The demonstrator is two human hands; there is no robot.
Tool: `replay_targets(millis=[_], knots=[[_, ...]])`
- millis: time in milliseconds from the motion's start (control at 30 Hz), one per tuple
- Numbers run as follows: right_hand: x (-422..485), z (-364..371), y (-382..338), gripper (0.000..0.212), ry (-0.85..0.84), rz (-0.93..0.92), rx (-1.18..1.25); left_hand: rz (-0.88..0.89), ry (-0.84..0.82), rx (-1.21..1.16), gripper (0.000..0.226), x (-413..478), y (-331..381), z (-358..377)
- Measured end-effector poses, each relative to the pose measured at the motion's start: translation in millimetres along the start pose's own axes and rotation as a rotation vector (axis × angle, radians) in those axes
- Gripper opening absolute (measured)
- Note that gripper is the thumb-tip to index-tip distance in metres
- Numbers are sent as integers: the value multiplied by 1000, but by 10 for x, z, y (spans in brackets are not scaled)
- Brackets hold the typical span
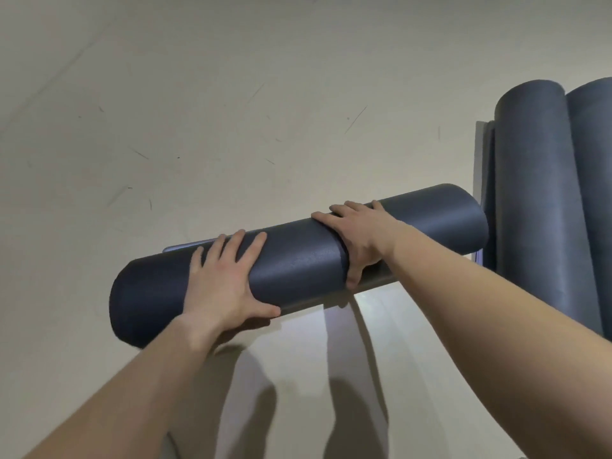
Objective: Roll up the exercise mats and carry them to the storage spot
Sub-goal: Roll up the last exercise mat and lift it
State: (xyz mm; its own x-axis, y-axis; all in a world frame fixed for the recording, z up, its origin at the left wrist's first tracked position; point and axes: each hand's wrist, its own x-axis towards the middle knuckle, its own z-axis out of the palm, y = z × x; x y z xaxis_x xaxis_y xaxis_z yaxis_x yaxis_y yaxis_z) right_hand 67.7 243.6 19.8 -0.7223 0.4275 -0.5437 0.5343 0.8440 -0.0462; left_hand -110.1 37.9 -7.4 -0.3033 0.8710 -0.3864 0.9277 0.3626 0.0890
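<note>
Both arms reach forward and down to a rolled dark mat (298, 260) lying on the floor (198, 111). The left hand (225, 286) presses flat on its top, fingers straight and spread, thumb out along the near side. The right hand (357, 233) grips the roll further right, fingers curved over the top, thumb hooked down the near face. Two more rolled mats (536, 193) lie side by side by its right end.

1. Floor (165, 111) left of and beyond the rolled mat (298, 260): open, scuff marks only.
2. Right side blocked: inner roll (536, 193) and outer roll (592, 160) lie side by side; rolled mat's right end just beside inner roll.
3. Near side: open floor between left forearm (139, 385) and right forearm (480, 293).
</note>
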Motion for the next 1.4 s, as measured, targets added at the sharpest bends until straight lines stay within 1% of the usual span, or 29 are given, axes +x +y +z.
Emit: replay_targets(millis=[67,133,167,233,300,333,367,400,467,500,600,633,700,733,767,833,967,1067,1133,1200,1300,1400], knots=[[-51,93,63,145,97,39,-4,44,-36,-131,134,280,-174,-164],[-128,265,144,146,231,50,-91,93,-94,-235,134,453,-288,-313],[-143,326,186,144,272,48,-111,104,-97,-269,132,481,-321,-328],[-122,360,282,137,286,52,-83,87,-52,-269,125,433,-333,-279],[-129,355,381,125,299,79,17,1,58,-200,116,265,-321,-152],[-161,376,459,112,334,118,86,-64,127,-165,112,168,-295,-87],[-216,431,556,98,386,172,147,-139,186,-142,108,83,-262,-14],[-292,504,653,89,444,237,190,-212,234,-129,104,6,-225,52],[-465,677,793,83,516,398,233,-345,293,-149,98,-122,-151,178],[-529,753,822,84,529,473,253,-422,323,-192,98,-182,-136,234],[-611,865,812,96,548,653,309,-681,409,-422,105,-308,-226,327],[-622,865,795,100,554,718,374,-736,415,-495,109,-331,-280,345],[-661,855,747,104,597,839,619,-779,401,-604,123,-351,-361,337],[-689,862,723,103,624,871,727,-791,397,-639,130,-351,-391,311],[-721,883,693,102,642,885,797,-809,399,-669,136,-347,-421,275],[-805,928,621,104,652,899,861,-857,401,-729,142,-337,-526,193],[-902,983,469,110,670,912,906,-896,390,-802,136,-330,-833,144],[-921,1021,371,115,692,938,957,-880,428,-924,122,-319,-1030,183],[-941,1039,323,113,717,954,1004,-869,436,-967,115,-342,-1134,158],[-963,1056,278,110,744,965,1034,-849,419,-941,113,-383,-1216,138],[-959,1037,221,108,776,986,1036,-829,435,-939,107,-433,-1220,128],[-947,984,144,109,776,1007,993,-832,473,-1013,96,-452,-1103,81]])
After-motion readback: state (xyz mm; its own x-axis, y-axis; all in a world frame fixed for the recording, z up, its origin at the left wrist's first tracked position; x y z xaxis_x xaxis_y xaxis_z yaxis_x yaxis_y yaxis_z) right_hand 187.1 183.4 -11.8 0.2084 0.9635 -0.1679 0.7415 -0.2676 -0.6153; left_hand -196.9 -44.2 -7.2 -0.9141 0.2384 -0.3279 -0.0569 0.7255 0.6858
